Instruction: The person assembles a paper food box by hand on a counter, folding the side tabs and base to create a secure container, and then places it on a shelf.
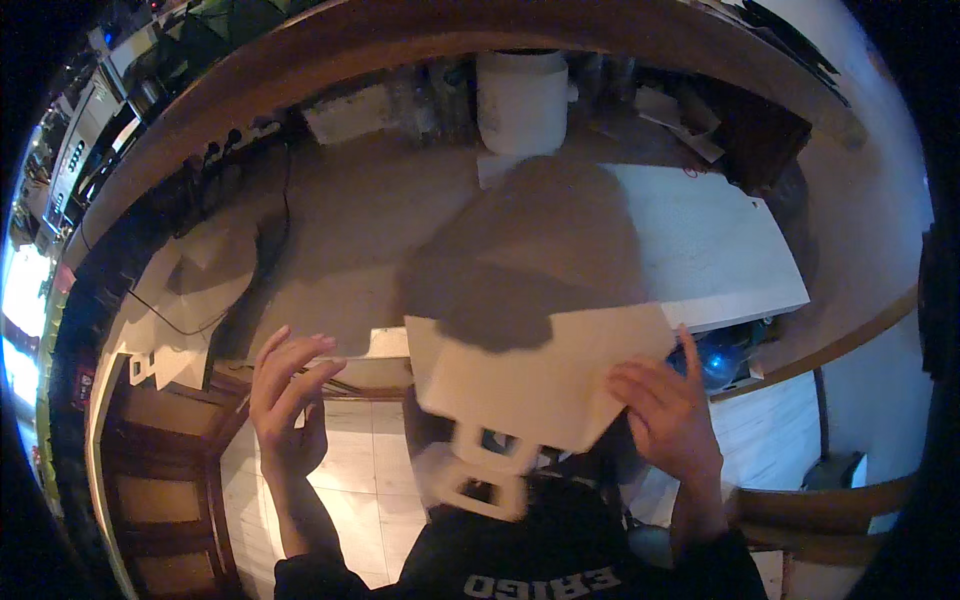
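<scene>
A flat beige paper bag (530, 365) lies across the near edge of the table in front of me, its two paper handles (485, 490) pointing toward my body. My right hand (665, 410) is at the bag's right edge, several fingers bent over the top and one finger stretched away from them. The thumb of that hand is hidden. To the left of the bag, my left hand (290, 395) is raised with its fingers apart, holding nothing. A dark shadow falls over the bag's upper part.
A thick white stack (720, 245) lies at the right, with a blue shiny object (718, 365) below it. Another beige bag with handles (205, 270) rests at the left beside a dark cable (287, 190). A white tub (522, 103) stands at the back under a wooden shelf (400, 40).
</scene>
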The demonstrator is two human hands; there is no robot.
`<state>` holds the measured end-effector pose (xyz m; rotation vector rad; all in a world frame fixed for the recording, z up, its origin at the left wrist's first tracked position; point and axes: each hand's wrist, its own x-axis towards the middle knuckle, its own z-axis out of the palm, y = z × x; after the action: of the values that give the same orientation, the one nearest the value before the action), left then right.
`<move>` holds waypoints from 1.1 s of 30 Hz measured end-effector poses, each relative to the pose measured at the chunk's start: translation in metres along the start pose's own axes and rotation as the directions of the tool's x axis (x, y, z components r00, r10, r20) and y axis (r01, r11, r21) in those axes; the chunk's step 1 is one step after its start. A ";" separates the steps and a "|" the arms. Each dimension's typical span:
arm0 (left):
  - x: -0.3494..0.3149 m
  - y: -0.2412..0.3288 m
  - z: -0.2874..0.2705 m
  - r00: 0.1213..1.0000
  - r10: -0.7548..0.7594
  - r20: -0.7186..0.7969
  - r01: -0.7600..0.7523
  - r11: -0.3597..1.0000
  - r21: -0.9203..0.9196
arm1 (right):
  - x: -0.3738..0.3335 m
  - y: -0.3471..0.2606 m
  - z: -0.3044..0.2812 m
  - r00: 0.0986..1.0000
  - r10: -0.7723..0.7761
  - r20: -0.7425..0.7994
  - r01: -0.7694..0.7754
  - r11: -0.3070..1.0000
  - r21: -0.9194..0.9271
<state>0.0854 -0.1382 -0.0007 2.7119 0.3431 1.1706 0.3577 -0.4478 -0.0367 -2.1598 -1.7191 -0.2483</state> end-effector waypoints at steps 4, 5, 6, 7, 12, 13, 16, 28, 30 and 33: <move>0.008 0.013 0.023 0.935 0.079 0.345 -0.064 0.996 -0.055 | 0.009 0.006 0.009 0.997 0.036 -0.062 -0.036 0.999 -0.006; 0.013 0.023 0.030 0.882 0.098 0.461 -0.076 0.995 -0.066 | 0.010 0.006 0.014 0.997 0.027 -0.073 -0.025 0.999 0.025; 0.016 0.030 0.037 0.814 0.123 0.568 -0.091 0.992 -0.084 | 0.010 0.009 0.019 0.997 0.016 -0.076 -0.016 1.000 0.006; 0.014 0.029 0.046 0.763 0.150 0.629 -0.091 0.988 -0.125 | 0.009 0.012 0.023 0.997 0.005 -0.079 -0.006 1.000 -0.013; 0.011 0.041 0.054 0.745 0.176 0.643 -0.139 0.984 -0.108 | 0.017 0.013 0.020 0.997 0.000 -0.074 -0.001 1.000 -0.014; 0.010 0.044 0.054 0.749 0.168 0.640 -0.131 0.986 -0.105 | 0.018 0.016 0.021 0.996 -0.014 -0.084 0.012 1.000 -0.023; 0.009 0.045 0.055 0.789 0.155 0.594 -0.139 0.988 -0.073 | 0.024 0.022 0.024 0.994 -0.030 -0.104 0.029 1.000 -0.009; 0.022 0.026 0.071 0.877 0.076 0.474 -0.030 0.994 -0.104 | 0.057 0.048 0.025 0.991 0.102 -0.081 -0.068 0.936 0.344; 0.023 0.023 0.074 0.900 -0.002 0.436 0.064 0.990 -0.127 | 0.065 0.051 0.025 0.984 0.173 -0.043 -0.140 0.901 0.410; 0.033 0.024 0.084 0.887 -0.173 0.429 0.269 0.947 -0.174 | 0.067 0.050 0.031 0.918 0.396 0.026 -0.371 0.833 0.409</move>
<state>0.1721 -0.1580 -0.0291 2.5413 0.4140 0.5225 0.4193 -0.3847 -0.0495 -2.0885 -1.1357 0.1446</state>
